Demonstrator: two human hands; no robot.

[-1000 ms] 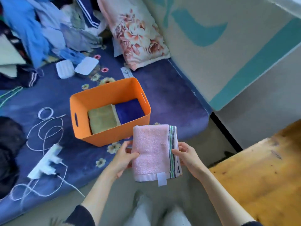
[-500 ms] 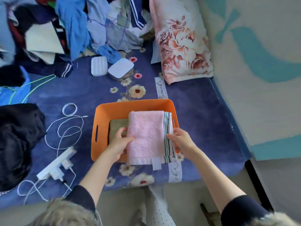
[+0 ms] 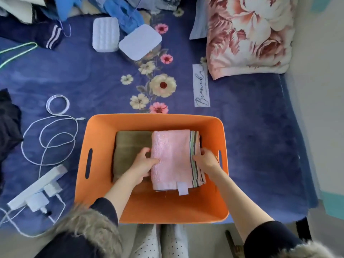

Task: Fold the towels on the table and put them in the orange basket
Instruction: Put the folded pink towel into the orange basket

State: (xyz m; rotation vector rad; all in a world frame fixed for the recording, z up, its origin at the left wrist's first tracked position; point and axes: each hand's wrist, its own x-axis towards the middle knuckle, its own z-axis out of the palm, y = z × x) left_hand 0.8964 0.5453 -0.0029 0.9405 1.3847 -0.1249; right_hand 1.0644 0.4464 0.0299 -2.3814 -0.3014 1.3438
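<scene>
Head view: pink towel [image 3: 171, 157], soft, light, floppy; your left hand [image 3: 143, 164] and right hand [image 3: 205, 162] pinch side edges inside orange basket [image 3: 149, 207].

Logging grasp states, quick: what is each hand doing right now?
Left hand: grips the folded pink towel's left edge.
Right hand: grips its striped right edge.

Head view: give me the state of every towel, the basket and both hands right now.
pink towel: folded, inside the basket, gripped on both sides.
olive towel: folded, flat in the basket's left half.
orange basket: upright, open, on the blue blanket.
left hand: gripping the pink towel's left edge.
right hand: gripping its striped right edge.
</scene>
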